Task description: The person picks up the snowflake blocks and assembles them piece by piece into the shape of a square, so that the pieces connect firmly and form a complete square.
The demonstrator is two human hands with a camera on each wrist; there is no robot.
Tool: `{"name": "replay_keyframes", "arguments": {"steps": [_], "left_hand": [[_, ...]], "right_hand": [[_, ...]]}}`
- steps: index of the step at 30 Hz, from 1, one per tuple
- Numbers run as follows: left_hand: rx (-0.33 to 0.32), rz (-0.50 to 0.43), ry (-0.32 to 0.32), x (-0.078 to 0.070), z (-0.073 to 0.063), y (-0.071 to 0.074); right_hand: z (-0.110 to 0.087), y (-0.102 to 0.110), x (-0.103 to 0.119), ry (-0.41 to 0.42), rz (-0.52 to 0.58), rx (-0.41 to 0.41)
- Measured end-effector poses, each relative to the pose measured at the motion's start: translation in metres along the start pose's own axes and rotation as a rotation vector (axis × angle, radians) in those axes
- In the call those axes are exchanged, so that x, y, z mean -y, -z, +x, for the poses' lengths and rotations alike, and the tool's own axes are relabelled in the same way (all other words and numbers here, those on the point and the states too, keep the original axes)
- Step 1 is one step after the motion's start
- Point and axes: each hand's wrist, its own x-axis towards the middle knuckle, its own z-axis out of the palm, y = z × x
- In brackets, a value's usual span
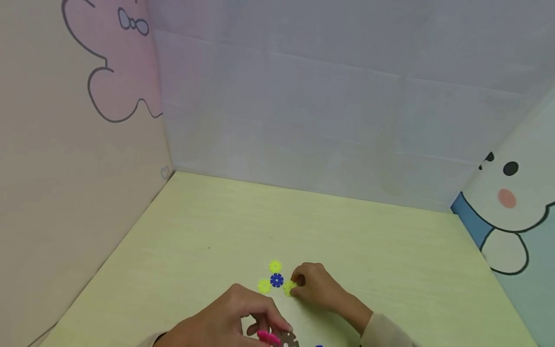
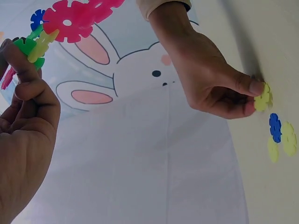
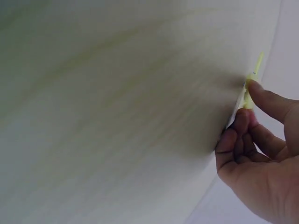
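My right hand (image 1: 318, 287) pinches a yellow notched plastic disc (image 1: 289, 288) between thumb and fingertips, low at the table surface; the right wrist view shows this disc (image 3: 247, 97) edge-on. Beside it lie a blue notched disc (image 1: 276, 280) and two more yellow discs, one behind (image 1: 275, 266) and one to the left (image 1: 264, 286). My left hand (image 1: 230, 313) holds up a chain of joined notched discs, partly cut off in the head view. In the left wrist view the chain includes pink discs (image 2: 67, 21), a green disc (image 2: 27, 48), a yellow disc (image 2: 45, 45) and a blue disc (image 2: 37, 18).
At the head view's bottom edge are a brownish disc (image 1: 289, 339) and a sliver of something blue (image 1: 319, 346). The pale table (image 1: 368, 241) meets a white sheet (image 1: 303, 120) at the back. Panels with cartoon drawings stand left (image 1: 65, 193) and right (image 1: 520, 207).
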Motion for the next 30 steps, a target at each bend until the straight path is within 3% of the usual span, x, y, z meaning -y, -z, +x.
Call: {"name": "replay_keyframes", "arguments": {"steps": [2,5,8,11,17,22,30], "left_hand": [[-0.041,0.012,0.028,0.004,0.0,0.002],[-0.109,0.004,0.124,0.015,0.002,0.008],[-0.182,-0.023,0.242,0.03,0.005,0.019],[-0.244,-0.028,0.323,0.044,0.008,0.033],[-0.323,-0.012,0.428,0.058,0.014,0.046],[-0.331,-0.054,0.419,0.061,0.023,0.042],[-0.326,-0.073,0.422,0.061,0.027,0.04]], "right_hand": [[0.0,0.005,-0.004,-0.049,0.075,0.007],[-0.005,0.018,-0.005,-0.133,0.242,-0.032],[-0.015,0.038,0.002,-0.201,0.44,-0.126],[-0.027,0.059,0.013,-0.205,0.549,-0.249],[-0.048,0.08,0.033,-0.098,0.499,-0.412],[-0.06,0.081,0.037,-0.035,0.443,-0.464],[-0.06,0.081,0.037,0.012,0.457,-0.482]]}}
